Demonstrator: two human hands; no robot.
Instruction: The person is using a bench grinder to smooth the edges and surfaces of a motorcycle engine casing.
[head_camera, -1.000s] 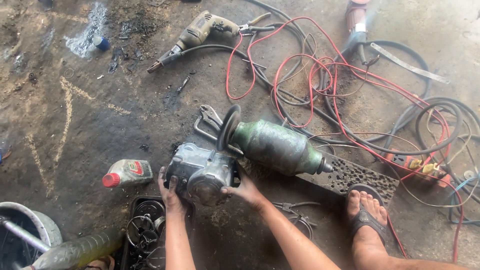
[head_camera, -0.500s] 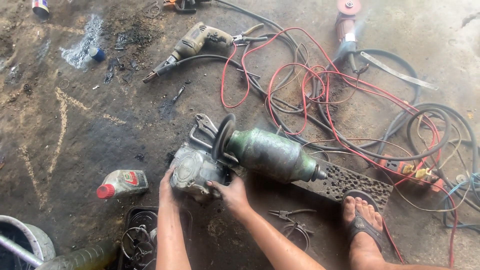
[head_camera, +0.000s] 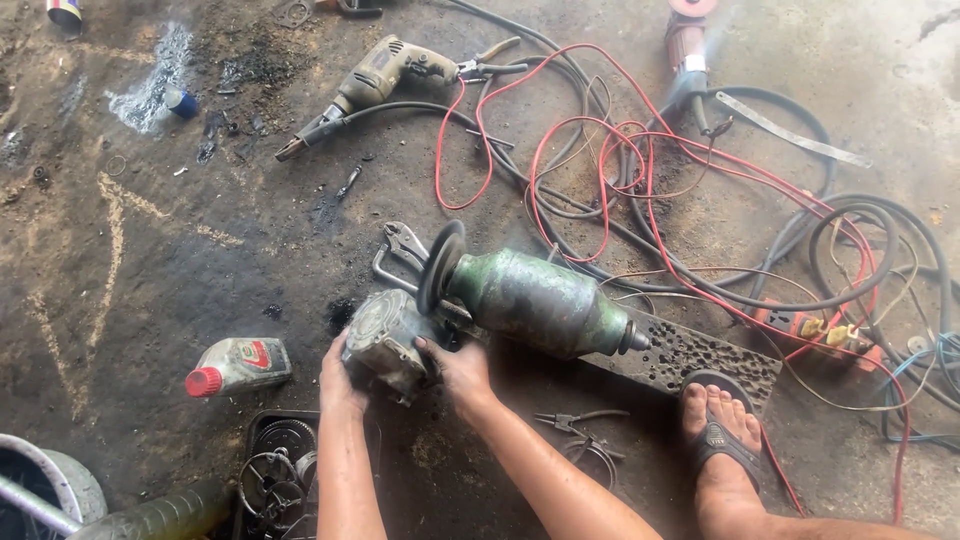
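Observation:
A grey metal engine part (head_camera: 385, 335) rests on the oily concrete floor. My left hand (head_camera: 337, 378) grips its left side and my right hand (head_camera: 455, 368) grips its right side. Right behind it lies a large green grinder motor (head_camera: 535, 298) with a black disc (head_camera: 438, 265) at its left end, resting partly on a perforated metal plate (head_camera: 690, 355). A metal wrench (head_camera: 400, 248) lies just behind the disc.
A small oil bottle with a red cap (head_camera: 238, 364) lies to the left. A black tray of gears (head_camera: 275, 475) sits by my left arm. Pliers (head_camera: 580, 428), my sandalled foot (head_camera: 718, 430), an electric drill (head_camera: 370, 82) and tangled red and black cables (head_camera: 640, 170) surround the spot.
Both hands stay on the grey part, which has turned slightly under them. The view has shifted a little, so the whole scene sits lower in the picture.

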